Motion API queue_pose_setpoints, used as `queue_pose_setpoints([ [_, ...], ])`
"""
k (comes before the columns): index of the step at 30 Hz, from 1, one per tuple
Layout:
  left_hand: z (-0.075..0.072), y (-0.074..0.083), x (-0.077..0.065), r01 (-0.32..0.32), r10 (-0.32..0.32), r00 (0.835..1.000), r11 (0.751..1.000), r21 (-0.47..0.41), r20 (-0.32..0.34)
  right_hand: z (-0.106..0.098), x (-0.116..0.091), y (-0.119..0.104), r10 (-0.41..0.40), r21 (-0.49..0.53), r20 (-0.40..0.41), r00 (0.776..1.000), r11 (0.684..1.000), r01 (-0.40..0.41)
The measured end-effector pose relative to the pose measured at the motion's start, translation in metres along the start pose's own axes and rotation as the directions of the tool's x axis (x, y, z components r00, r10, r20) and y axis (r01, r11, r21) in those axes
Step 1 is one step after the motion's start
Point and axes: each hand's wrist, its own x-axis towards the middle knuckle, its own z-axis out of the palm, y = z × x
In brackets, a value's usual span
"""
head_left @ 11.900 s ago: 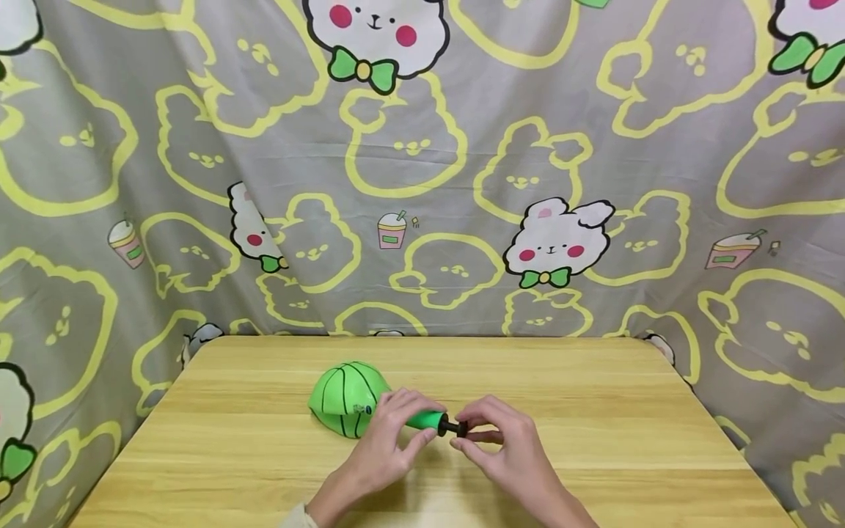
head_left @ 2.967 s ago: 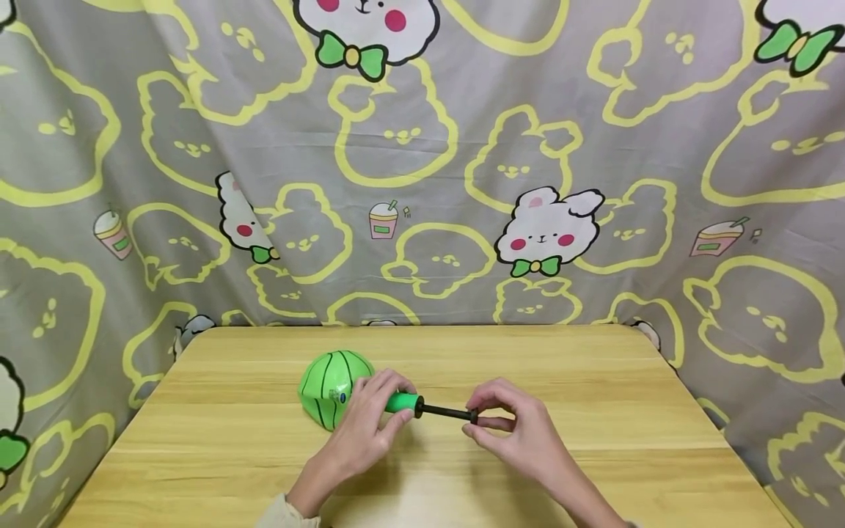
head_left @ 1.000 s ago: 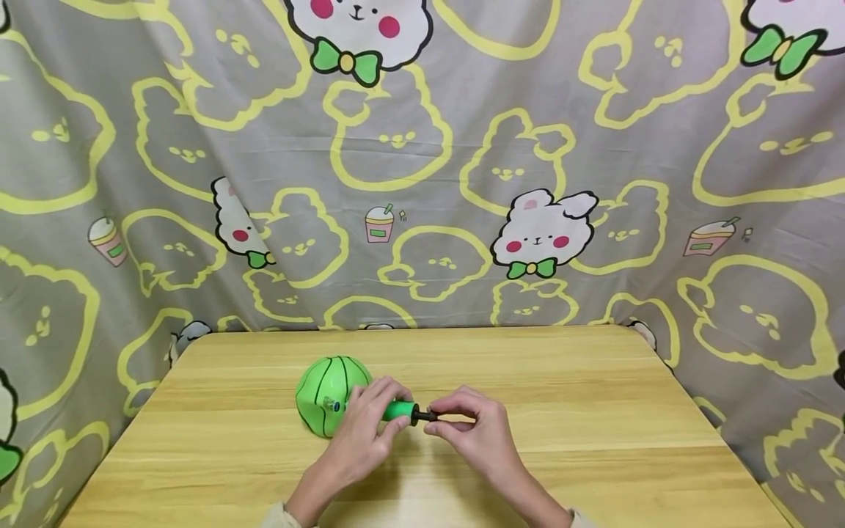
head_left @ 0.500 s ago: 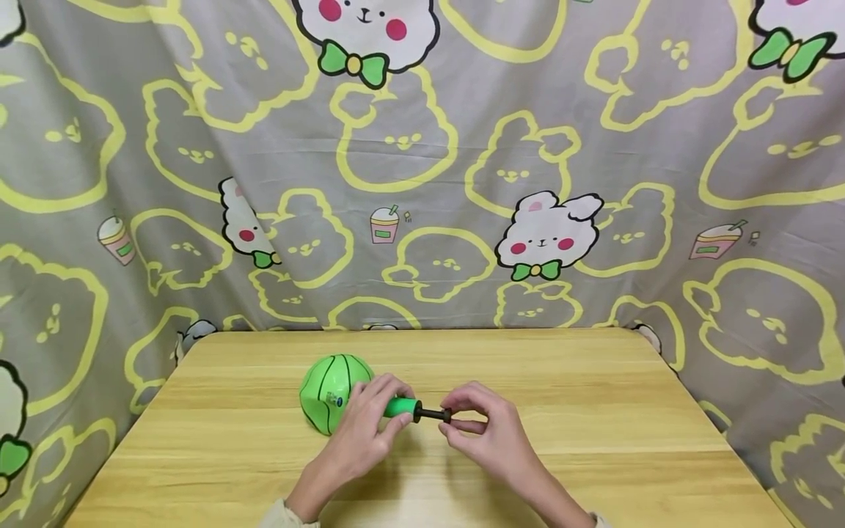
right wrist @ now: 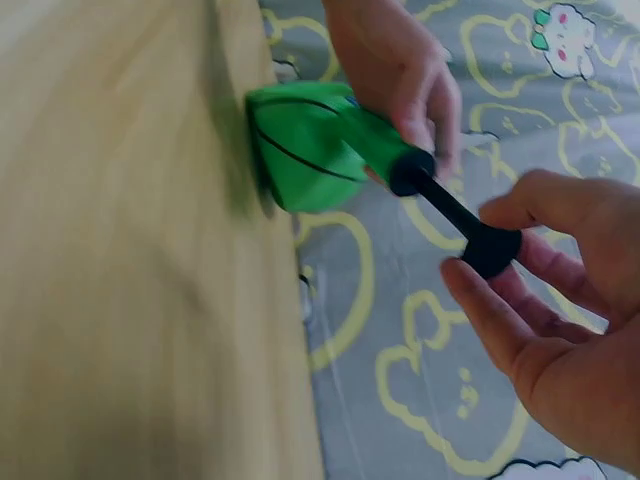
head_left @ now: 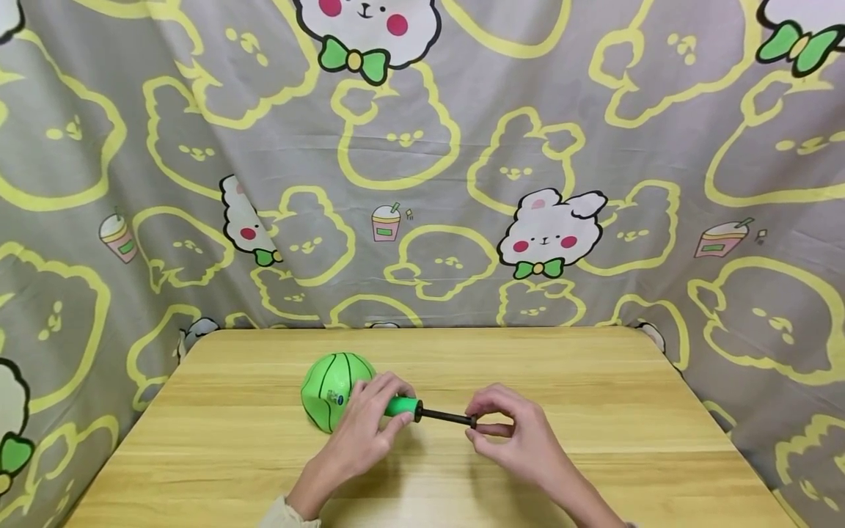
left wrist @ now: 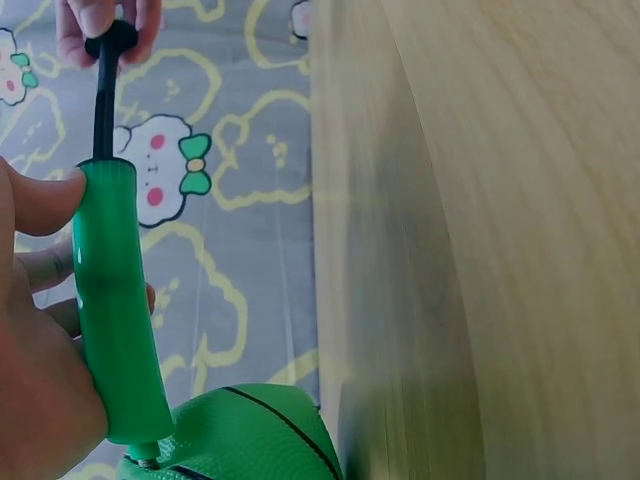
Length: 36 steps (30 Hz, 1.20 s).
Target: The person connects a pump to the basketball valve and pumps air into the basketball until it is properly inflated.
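A green ball with black lines (head_left: 330, 389) rests on the table, its side dented in. My left hand (head_left: 366, 425) grips the green barrel of a hand pump (left wrist: 115, 300), whose nozzle end meets the ball in the left wrist view. From the barrel's other end the black plunger rod (head_left: 447, 416) stands far out. My right hand (head_left: 518, 433) pinches the black knob (right wrist: 490, 250) at the end of that rod between thumb and fingers. Part of the barrel is hidden behind my left fingers in the head view.
The wooden table (head_left: 594, 381) spreads under both hands. Behind it and along both sides hangs a grey curtain (head_left: 422, 161) with yellow outlines and cartoon bears. The table's far edge runs close to the curtain.
Over the last second my right hand has drawn the plunger out to the right, from nearly pushed in to far extended. The ball looks rounder than 11.9 s ago. My left hand keeps its grip.
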Motion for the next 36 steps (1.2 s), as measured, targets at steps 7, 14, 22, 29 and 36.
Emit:
queue_pose_setpoints([
  [7,-0.004,-0.001,0.001,0.000,0.000,1.000,1.000,0.004,-0.016,-0.020,0.001,-0.007,0.007,-0.020,0.050,0.999,1.000,-0.006],
  [14,-0.005,0.001,0.003,0.011,-0.011,1.000,1.000,-0.014,-0.008,-0.038,0.000,-0.013,0.020,-0.038,0.100,0.995,0.999,-0.016],
  [22,-0.004,0.000,0.001,0.015,-0.015,0.999,1.000,-0.004,-0.039,-0.035,0.002,-0.009,0.103,-0.021,0.057,0.993,0.995,-0.102],
  [29,-0.004,0.002,0.001,0.030,-0.031,0.999,0.999,-0.019,-0.031,-0.023,0.002,-0.004,0.062,-0.012,-0.005,0.998,0.998,-0.062],
  [36,-0.002,0.004,0.001,0.020,-0.020,0.999,1.000,-0.006,-0.036,-0.007,0.002,0.003,0.084,0.005,-0.052,0.995,0.996,-0.084],
])
